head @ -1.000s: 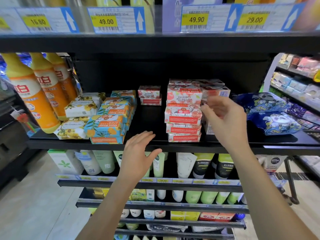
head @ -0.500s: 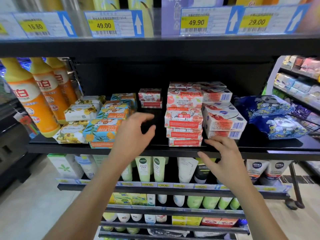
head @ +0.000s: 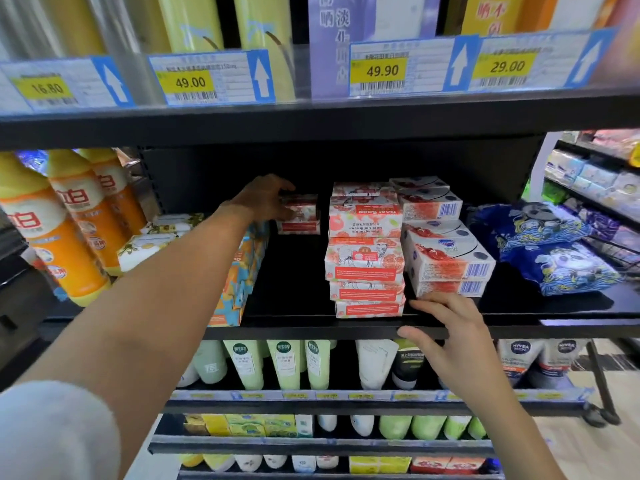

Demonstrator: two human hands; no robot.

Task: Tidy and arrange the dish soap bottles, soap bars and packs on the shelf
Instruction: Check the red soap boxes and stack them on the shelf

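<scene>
On the black metal shelf [head: 294, 278], small red-and-white cardboard soap boxes [head: 299, 214] sit deep at the back, left of the tall red goat-soap stack [head: 365, 251]. The left hand [head: 263, 199] curls round them; the right hand [head: 446, 327] rests spread on the front lip.

Shelf board [head: 298, 292]: black metal, matt. Soap boxes [head: 365, 261]: printed card, faint sheen. Bottles [head: 69, 258]: orange plastic, glossy. Blue packs [head: 571, 268]: crinkled plastic film, shiny. Price tags [head: 381, 69]: paper behind clear plastic.

Head view, close, facing the shelf [head: 311, 327] straight on
</scene>
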